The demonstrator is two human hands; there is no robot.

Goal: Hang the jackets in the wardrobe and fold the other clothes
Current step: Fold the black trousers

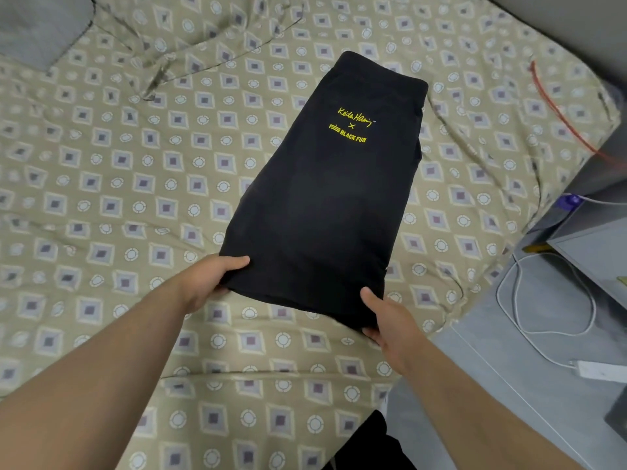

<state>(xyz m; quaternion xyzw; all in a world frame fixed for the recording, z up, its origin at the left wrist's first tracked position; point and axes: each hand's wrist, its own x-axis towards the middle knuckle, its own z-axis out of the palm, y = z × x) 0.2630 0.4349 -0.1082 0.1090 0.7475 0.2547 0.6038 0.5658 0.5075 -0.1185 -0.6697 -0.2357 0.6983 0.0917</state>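
A black garment with yellow lettering point(325, 198) lies flat and folded lengthwise in the middle of the bed. Its elastic waistband is at the far end. My left hand point(210, 279) grips the near left corner, thumb on top and fingers under the cloth. My right hand point(386, 320) grips the near right corner the same way. The near edge is raised slightly off the sheet.
The bed carries an olive sheet with a square and circle pattern point(118, 184), rumpled at the far left near a grey pillow point(37, 25). A grey bedside surface point(529, 334) at the right holds a white cable and power strip point(597, 369). A red cord point(556, 110) lies at the far right.
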